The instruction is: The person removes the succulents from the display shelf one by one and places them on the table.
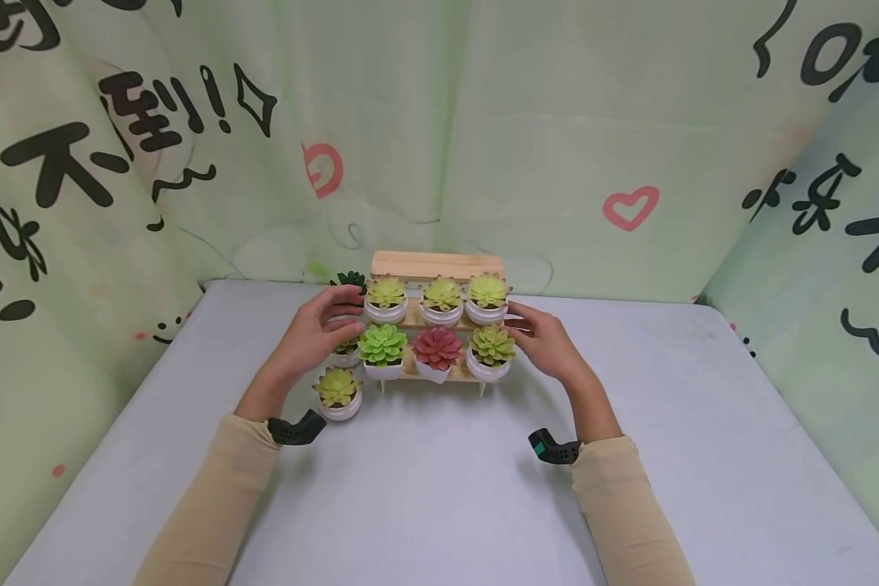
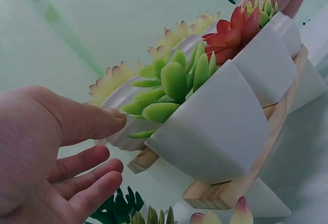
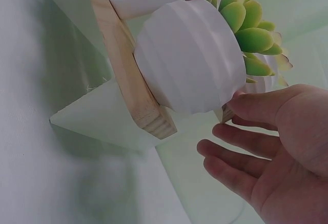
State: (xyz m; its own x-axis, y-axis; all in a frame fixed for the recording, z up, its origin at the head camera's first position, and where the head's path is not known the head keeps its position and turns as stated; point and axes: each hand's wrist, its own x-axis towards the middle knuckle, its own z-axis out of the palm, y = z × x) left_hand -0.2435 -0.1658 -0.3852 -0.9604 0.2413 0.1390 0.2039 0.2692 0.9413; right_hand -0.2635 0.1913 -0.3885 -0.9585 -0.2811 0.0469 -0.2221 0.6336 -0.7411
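from my end i have the wooden stand (image 1: 437, 264) mid-frame in the head view, two rows of potted succulents on it, the red succulent (image 1: 437, 346) in the middle of the front row. at its left end, the left hand (image 1: 313, 335) is released, fingers loose, thumb by the bright green succulent (image 1: 383, 343). at its right end, the right hand (image 1: 548, 338) is released too, thumb close to the ribbed white pot (image 3: 189, 55); contact, i can't tell. just left of centre, a yellow-green succulent (image 1: 337, 388) sits potted on the white table (image 1: 425, 496).

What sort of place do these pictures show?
Probably an improvised recording corner: printed pale-green curtains hang around a white table, and the person wears black devices on both wrists.
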